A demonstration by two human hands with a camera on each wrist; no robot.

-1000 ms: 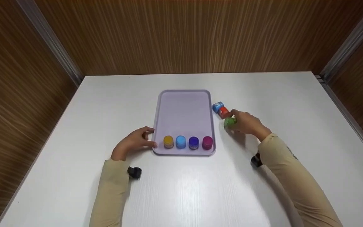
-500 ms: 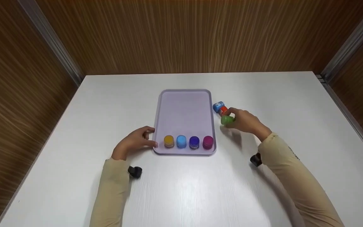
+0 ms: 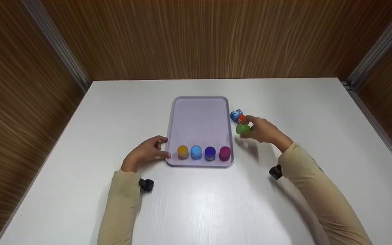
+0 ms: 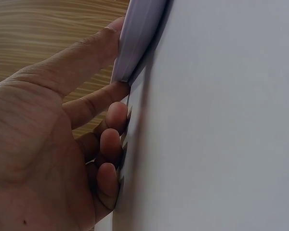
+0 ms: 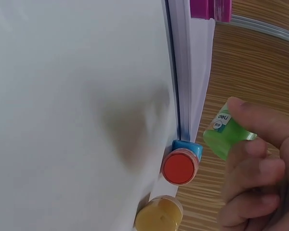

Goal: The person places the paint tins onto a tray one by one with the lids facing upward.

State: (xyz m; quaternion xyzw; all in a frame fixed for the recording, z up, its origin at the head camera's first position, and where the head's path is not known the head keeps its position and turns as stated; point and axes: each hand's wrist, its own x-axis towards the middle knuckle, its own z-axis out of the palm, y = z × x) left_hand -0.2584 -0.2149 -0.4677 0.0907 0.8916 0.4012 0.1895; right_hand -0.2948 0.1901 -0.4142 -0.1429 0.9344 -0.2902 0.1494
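My right hand [image 3: 264, 131] holds a small green jar [image 3: 243, 129] between thumb and fingers, tilted and raised just right of the lilac tray [image 3: 199, 165]. Its printed label shows in the right wrist view. Beneath that hand lie a blue jar [image 3: 236, 115] and a red-lidded jar [image 5: 178, 166], the latter partly hidden in the head view. My left hand [image 3: 145, 151] touches the tray's left edge with thumb and index finger, the other fingers loosely bent. Along the tray's near end stand a yellow jar [image 3: 182, 152], light blue jar [image 3: 196, 152], dark blue jar [image 3: 210, 153] and magenta jar [image 3: 225, 153].
A yellowish jar [image 5: 160, 214] shows low in the right wrist view. The white table [image 3: 196, 204] is bounded by a wood-grain panel [image 3: 196, 41] behind and panels at both sides.
My right hand has moved slightly left and away from me with the green jar, turning it more sideways and closer to the tray. The left hand keeps its place at the tray edge.
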